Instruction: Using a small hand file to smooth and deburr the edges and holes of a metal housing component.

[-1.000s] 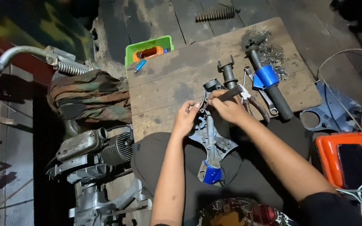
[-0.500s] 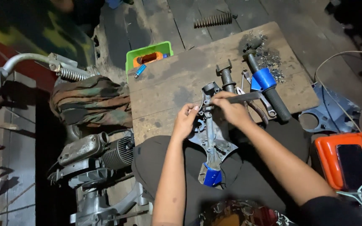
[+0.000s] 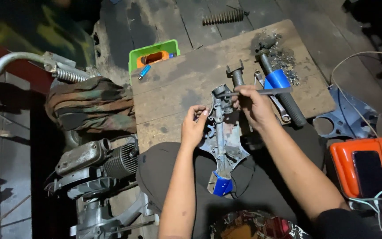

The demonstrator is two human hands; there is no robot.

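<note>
A grey metal frame part (image 3: 220, 141) with a blue lower end lies lengthwise on my lap, its upper end over the edge of a wooden board (image 3: 186, 84). My left hand (image 3: 193, 128) grips the part's left side near its middle. My right hand (image 3: 252, 105) holds a long flat metal tool (image 3: 261, 92) pointed sideways against the part's top end.
On the board lie a black handlebar tube with a blue band (image 3: 279, 86), a spanner and metal shavings. A green tray (image 3: 153, 55) sits at the board's far left corner. A small engine (image 3: 98, 163) is at my left, an orange box with a phone (image 3: 368, 166) at my right.
My right hand has turned the flat tool from pointing down to lying sideways at the part's top. My left hand has stayed on the part.
</note>
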